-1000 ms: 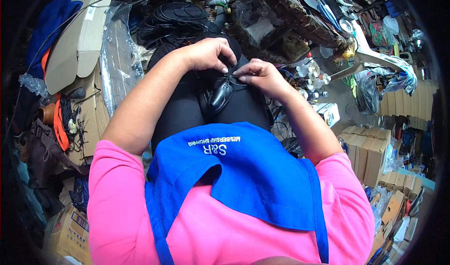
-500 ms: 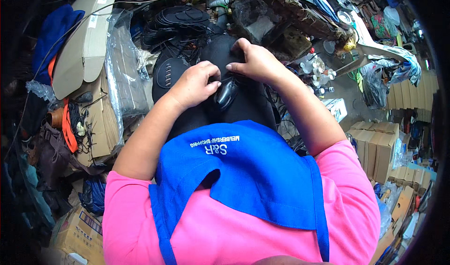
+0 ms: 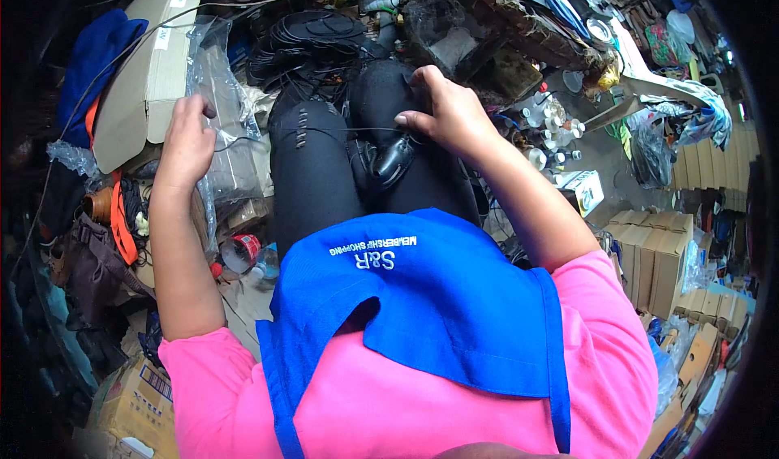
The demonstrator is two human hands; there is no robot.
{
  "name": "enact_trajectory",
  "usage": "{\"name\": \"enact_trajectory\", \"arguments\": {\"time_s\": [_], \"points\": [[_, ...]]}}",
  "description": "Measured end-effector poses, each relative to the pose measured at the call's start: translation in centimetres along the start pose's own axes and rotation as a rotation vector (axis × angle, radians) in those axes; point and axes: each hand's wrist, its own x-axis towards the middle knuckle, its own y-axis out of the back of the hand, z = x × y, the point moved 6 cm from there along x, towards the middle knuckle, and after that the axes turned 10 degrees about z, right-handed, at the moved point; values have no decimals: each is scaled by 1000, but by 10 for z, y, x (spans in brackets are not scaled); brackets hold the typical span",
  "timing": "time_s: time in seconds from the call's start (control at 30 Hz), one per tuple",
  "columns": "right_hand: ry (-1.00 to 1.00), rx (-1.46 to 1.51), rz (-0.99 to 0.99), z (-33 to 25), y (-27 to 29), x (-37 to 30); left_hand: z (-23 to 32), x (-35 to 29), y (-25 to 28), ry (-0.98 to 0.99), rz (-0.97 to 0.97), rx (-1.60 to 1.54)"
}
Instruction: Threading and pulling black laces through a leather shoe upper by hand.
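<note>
A glossy black shoe (image 3: 395,160) lies in my lap, between thighs in black trousers (image 3: 312,183). A thin dark thread (image 3: 329,128) is drawn out nearly straight across both legs. My left hand (image 3: 187,144), out past the left thigh, is closed with the thread running from its fingers. At the thread's other end is my right hand (image 3: 450,116), just above the shoe, its fingers curled and thumb pressed in. What those fingers grip is hidden against the dark cloth. A blue apron (image 3: 454,297) covers the top of my lap.
Black flat pieces (image 3: 312,41) are heaped beyond my knees. A cardboard box (image 3: 150,77) and clear plastic sheet (image 3: 231,146) stand at the left. Several small bottles (image 3: 552,126) cluster at the right, with stacked brown cartons (image 3: 649,252) nearer. A rough-edged bench (image 3: 519,17) is at the far right.
My left hand has swung away from the shoe, out to the left, and the thread now stretches between the hands. My right hand has stayed nearly in place above the shoe.
</note>
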Motion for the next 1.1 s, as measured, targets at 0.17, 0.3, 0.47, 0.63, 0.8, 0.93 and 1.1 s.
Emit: {"name": "enact_trajectory", "arguments": {"time_s": [0.17,0.3,0.47,0.63,0.8,0.93,1.1], "points": [[387,-76,95,-3,8,-33,58,-29,-30,36,-75,-430],[442,-80,109,-1,10,-41,120,-47,-57,-151,-122,-548],[413,-61,125,7,2,-53,143,-41,-74,-307,65,-248],[170,260,-86,31,-5,-39,149,-23,-105,-253,-152,-665],[126,425,-165,38,-7,-28,145,-18,-115,-237,-207,-685],[141,435,-182,39,-8,-22,146,-16,-117,-232,-234,-663],[114,437,-209,37,-8,-21,146,-15,-119,-249,-237,-677]]}}
